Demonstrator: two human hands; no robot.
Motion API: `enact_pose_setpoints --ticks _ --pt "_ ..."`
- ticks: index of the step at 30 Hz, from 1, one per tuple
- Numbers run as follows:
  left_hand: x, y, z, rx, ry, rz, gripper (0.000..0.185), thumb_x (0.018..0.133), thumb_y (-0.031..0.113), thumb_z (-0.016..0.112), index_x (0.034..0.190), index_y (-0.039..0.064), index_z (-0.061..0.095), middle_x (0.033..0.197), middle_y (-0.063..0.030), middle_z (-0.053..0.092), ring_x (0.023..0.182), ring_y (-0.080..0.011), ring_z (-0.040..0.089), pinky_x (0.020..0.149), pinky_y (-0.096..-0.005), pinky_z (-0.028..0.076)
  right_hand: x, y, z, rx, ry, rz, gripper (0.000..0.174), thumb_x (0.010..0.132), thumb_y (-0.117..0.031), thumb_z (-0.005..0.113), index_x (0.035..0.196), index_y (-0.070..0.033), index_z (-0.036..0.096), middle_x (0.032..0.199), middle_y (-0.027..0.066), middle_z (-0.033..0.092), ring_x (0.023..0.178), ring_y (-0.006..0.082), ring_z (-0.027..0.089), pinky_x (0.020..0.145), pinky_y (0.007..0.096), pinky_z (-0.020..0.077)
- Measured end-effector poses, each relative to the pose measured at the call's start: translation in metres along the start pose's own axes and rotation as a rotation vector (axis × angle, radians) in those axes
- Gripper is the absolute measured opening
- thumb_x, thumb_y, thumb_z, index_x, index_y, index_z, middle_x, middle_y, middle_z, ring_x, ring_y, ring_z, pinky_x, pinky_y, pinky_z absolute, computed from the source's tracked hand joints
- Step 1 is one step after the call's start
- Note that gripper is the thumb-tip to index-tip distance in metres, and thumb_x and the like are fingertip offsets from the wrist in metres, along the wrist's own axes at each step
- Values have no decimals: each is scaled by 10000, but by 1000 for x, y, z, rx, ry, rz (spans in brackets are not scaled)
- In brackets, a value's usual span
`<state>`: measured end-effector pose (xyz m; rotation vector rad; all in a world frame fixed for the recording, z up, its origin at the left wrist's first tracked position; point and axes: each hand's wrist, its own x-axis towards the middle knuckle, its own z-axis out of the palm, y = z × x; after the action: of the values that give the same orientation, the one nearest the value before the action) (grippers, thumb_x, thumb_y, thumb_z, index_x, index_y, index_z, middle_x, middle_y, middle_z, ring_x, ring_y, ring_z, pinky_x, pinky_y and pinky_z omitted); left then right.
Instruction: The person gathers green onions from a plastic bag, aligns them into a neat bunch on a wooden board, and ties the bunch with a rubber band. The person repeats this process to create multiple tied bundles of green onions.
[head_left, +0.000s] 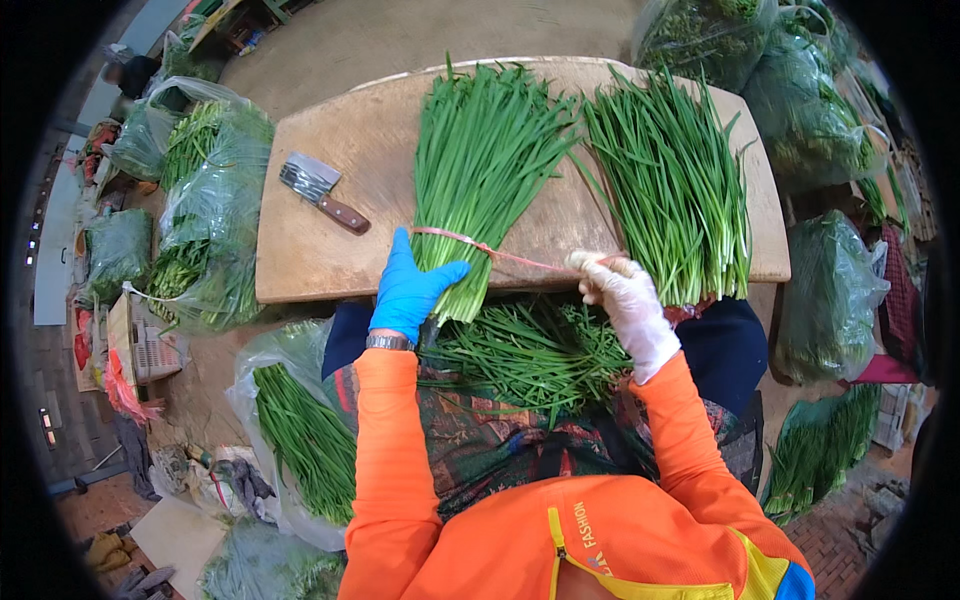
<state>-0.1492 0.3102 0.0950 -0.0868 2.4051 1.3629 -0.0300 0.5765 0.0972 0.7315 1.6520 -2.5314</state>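
Note:
A bunch of garlic chives (487, 157) lies on the wooden board (367, 135), its pale stem ends over the near edge. My left hand (411, 289), in a blue glove, grips these stems from the left with the thumb across the top. Around the bunch, just beyond that thumb, runs a pink plastic tie (457, 238). In a thin white glove, my right hand (622, 300) pinches the tie's free end, which stretches taut to the right. Beside that hand rests a second pile of chives (675, 180). More loose chives (532, 352) are on my lap.
A cleaver (322, 191) with a wooden handle lies at the board's left. Plastic bags of greens (214, 195) stand on the left, with more bags (817, 292) on the right. An open bag of chives (307, 442) sits by my left arm. Another person (135, 75) is at the far left.

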Motion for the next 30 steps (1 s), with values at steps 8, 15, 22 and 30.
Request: enact_pose_setpoints --ticks 8,15,22,30 --pt "-6 -18 33 595 165 203 1328 584 578 837 1474 -101 121 1510 -316 229 1405 -433 246 1139 -486 252 79 -121 91 -202 -315 -879 340 909 -146 626 1238 -62 606 1238 99 608 1136 213 564 973 332 461" --pt "-13 -8 35 667 176 185 1262 605 486 856 1485 -62 136 1503 -293 248 1369 -433 295 1105 -505 290 158 -49 195 -1963 -637 -825 558 790 -92 609 1298 -322 574 1495 129 376 1378 360 354 1132 532 253" --pt "-16 -18 39 649 200 231 1283 638 518 825 1491 -79 73 1510 -333 194 1388 -445 257 1121 -478 256 173 -47 188 -2076 -823 -994 292 786 -198 649 1069 -230 714 1436 54 476 1356 303 392 1152 516 233" --pt "-18 -18 43 632 215 232 1279 653 508 824 1493 -73 54 1530 -293 169 1399 -448 216 1125 -536 232 145 -57 167 -2000 -654 -963 193 741 -194 645 910 -189 739 1424 80 478 1370 307 367 1156 555 202"
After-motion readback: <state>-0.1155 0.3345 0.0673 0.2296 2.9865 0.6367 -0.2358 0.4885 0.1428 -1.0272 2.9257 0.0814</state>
